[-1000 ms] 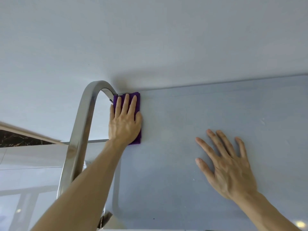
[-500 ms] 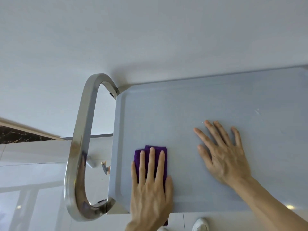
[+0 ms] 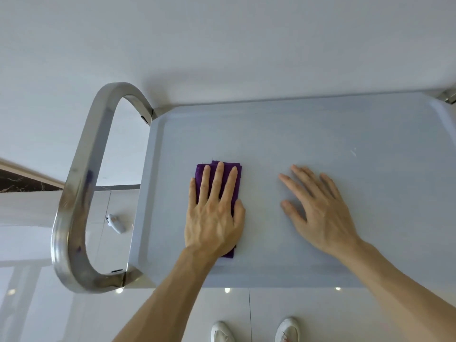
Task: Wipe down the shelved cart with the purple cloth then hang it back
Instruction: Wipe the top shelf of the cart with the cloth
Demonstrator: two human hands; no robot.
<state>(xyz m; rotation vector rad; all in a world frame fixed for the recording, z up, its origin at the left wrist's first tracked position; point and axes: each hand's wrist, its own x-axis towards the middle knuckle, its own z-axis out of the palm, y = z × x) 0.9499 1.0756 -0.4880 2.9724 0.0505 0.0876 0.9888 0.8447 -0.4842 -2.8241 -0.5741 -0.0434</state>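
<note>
The left hand [image 3: 214, 213] lies flat on the folded purple cloth [image 3: 217, 180], fingers straight and close together, thumb alongside the cloth's right edge; nothing is pinched, the cloth being held only by downward pressure of palm and fingers. The cloth sits on the top shelf [image 3: 308, 134] of the cart, left of centre, with its far edge showing beyond the fingertips and a corner showing below the heel of the hand. The right hand [image 3: 318, 206] rests beside it, apart from the cloth, fingers spread and flat on the bare surface, apparently steadying the cart. To the left, the curved metal handle [image 3: 81, 193] rises from the shelf's two left corners. For a good stroke, pressure is best kept even across the whole palm so the folded layers do not slide apart, and passes are best overlapped in straight lanes, reaching into the raised rim and corners near the handle. The lower shelves are out of view; judging from this, much wiping and the hanging remain.
</note>
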